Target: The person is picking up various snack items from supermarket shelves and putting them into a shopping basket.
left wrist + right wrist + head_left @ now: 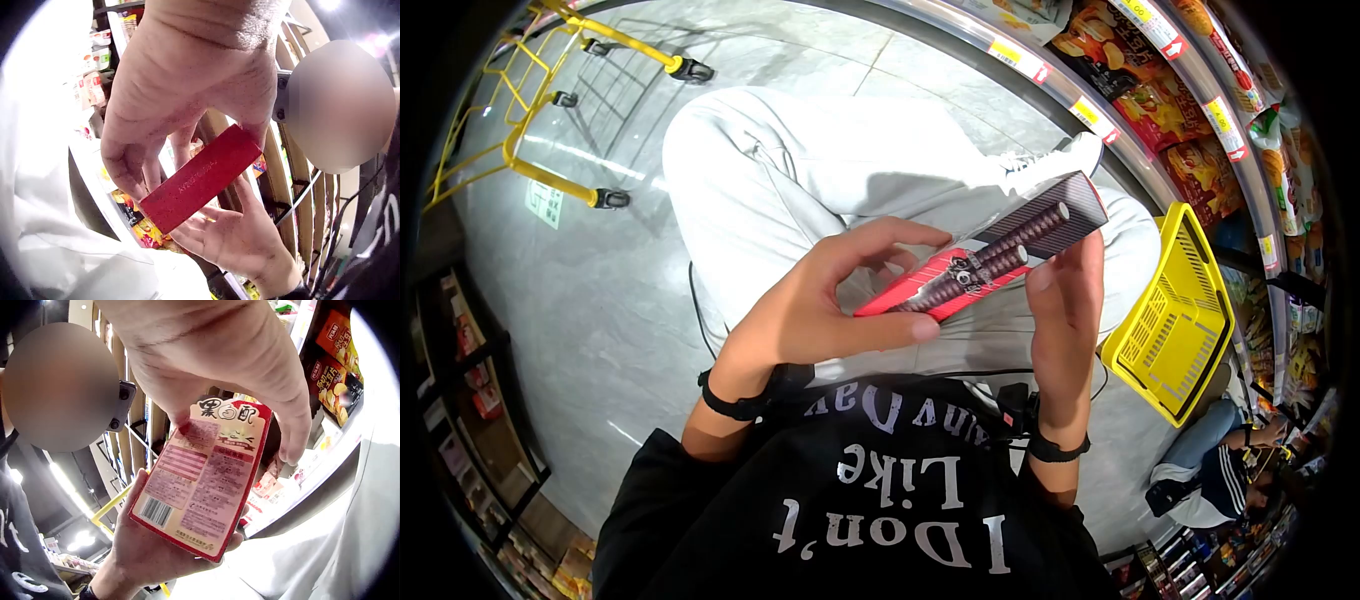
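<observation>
A red and black snack box, its front printed with dark striped sticks, is tilted above my lap. My left hand holds it at the red end, with the thumb along the near side and the fingers round the far side. The box's pale back panel shows a barcode and dense print in the right wrist view. A plain red narrow side shows in the left wrist view. My right hand is at the other end, thumb right at the box edge, fingers extended beside it.
My crossed legs in light trousers lie under the box. A yellow basket stands right, by shelves of snack bags. A yellow wheeled cart stands at upper left. Another person is low on the right.
</observation>
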Motion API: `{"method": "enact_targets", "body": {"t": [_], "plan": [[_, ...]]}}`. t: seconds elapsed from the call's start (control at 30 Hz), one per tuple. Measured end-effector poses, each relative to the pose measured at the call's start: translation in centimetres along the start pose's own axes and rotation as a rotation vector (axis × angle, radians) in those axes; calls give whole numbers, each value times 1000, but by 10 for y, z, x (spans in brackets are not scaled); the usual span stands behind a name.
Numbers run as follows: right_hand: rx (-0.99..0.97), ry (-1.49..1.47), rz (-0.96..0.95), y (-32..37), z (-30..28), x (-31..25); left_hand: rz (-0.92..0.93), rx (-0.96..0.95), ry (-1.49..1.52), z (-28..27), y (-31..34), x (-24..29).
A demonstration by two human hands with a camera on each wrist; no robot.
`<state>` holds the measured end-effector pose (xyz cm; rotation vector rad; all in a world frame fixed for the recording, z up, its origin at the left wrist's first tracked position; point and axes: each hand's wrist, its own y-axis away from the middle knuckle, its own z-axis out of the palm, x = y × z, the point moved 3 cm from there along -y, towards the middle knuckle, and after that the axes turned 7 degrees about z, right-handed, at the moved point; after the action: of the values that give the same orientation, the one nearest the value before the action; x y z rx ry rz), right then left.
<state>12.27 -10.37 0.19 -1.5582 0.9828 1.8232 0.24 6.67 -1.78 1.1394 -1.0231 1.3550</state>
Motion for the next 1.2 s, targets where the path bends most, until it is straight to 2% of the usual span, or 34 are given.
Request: {"method": "enact_targets", "body": {"t": [0.03,0.07,0.17,0.27,0.4,0.47,0.57,0.77,0.83,0.87,0.97,1.03,1.13,1.2], "plan": [[-33,-40,10,0,1,0,85,56,-168,0,0,3],[-31,-39,9,1,1,0,55,39,-229,1,-1,10],[-151,11,103,8,2,2,141,72,-318,10,-3,14],[-119,9,164,10,4,1,146,59,-365,14,-3,16],[-107,-45,108,12,6,-3,149,65,-363,15,-1,16],[-90,-81,101,13,6,-4,54,51,-307,15,-1,17],[2,-98,153,11,-2,3,95,118,-242,12,0,12],[21,-239,251,7,-7,8,59,192,-150,10,-1,4],[35,-285,315,9,-4,5,7,135,-81,10,-3,5],[-39,-287,320,9,-3,3,-45,79,-13,12,-3,5],[14,-220,257,9,6,-1,-100,104,-48,11,-4,4],[-27,-232,261,7,2,4,-108,120,-62,10,-3,3],[-63,3,151,4,2,10,-84,186,-79,11,-4,5],[-100,-17,150,7,8,10,-53,232,-80,12,-4,6]]}}
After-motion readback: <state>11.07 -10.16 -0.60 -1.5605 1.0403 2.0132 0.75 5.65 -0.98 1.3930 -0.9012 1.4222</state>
